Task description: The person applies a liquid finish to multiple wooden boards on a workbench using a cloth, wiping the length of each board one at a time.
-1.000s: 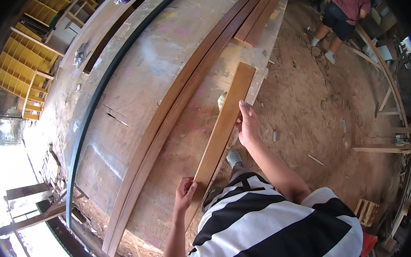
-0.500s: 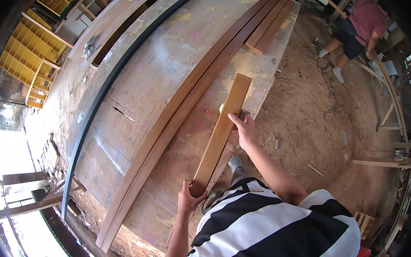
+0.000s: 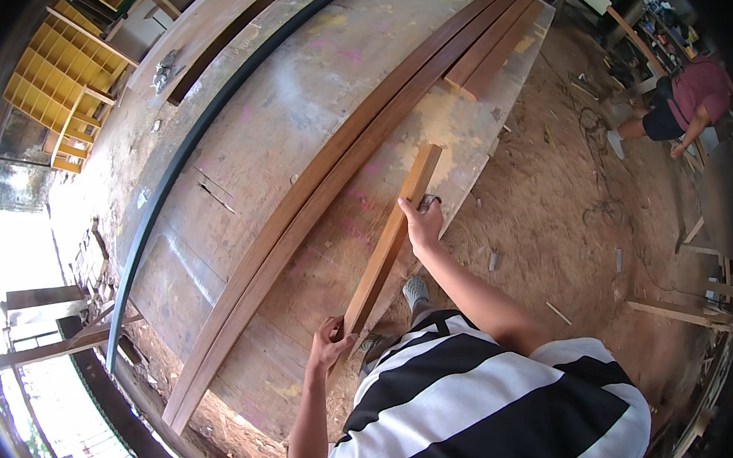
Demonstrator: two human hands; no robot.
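Observation:
A short brown wooden board [image 3: 390, 235] is held at a slant over the near side of the worktable [image 3: 273, 133], its narrow edge turned up. My left hand [image 3: 331, 345] is closed round its lower end, close to my body. Farther up the board, my right hand [image 3: 424, 224] grips it, thumb across the upper edge and the other fingers mostly hidden. A small dark thing [image 3: 430, 200] shows beside the right fingers; I cannot make out what it is. Two long brown planks [image 3: 328, 176] lie side by side just beyond the board.
Two shorter brown boards [image 3: 495, 51] rest at the table's far right. A long dark strip [image 3: 196, 143] curves across the left side. Yellow shelving [image 3: 53, 77] stands at the back left. Another person [image 3: 694, 100] in a dark red shirt bends over at right, near timber pieces [image 3: 683, 312].
The board has rolled in my hands from its broad face to its narrow edge. My right hand has shifted slightly left. The other person has bent lower.

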